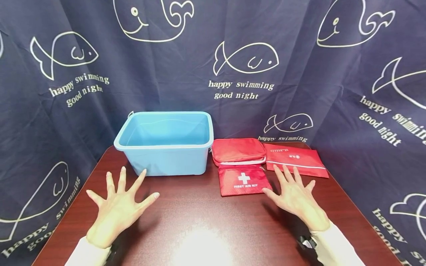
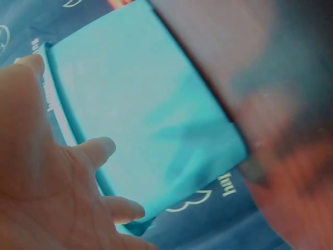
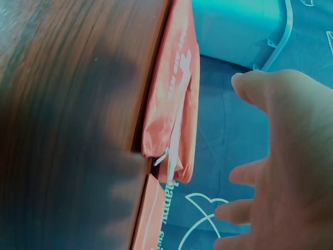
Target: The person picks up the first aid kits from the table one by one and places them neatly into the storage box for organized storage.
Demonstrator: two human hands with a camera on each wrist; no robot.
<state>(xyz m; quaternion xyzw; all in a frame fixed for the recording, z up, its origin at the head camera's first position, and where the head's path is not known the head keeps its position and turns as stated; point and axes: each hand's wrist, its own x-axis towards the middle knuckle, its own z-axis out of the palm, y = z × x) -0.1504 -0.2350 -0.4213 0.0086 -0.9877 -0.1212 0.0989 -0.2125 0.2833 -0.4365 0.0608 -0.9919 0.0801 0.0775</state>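
My left hand [image 1: 116, 210] hovers over the left of the table with its fingers spread wide, in front of a light blue plastic tub [image 1: 173, 160]. Nothing is in that hand. On the right, my right hand [image 1: 297, 197] is spread in the same way and holds nothing. Its thumb and fingers are nearest a red first aid pouch [image 1: 244, 186] with a white cross, which lies flat. Behind that pouch is a thicker red zip case [image 1: 237, 150] with a white edge. A flat red pouch [image 1: 296, 158] with a white stripe lies at the right.
The brown wooden table [image 1: 196, 210] carries a bright glare patch near its front. A dark blue curtain [image 1: 186, 81] with white fish drawings surrounds its back and sides. The tub stands at the back left, close to the zip case.
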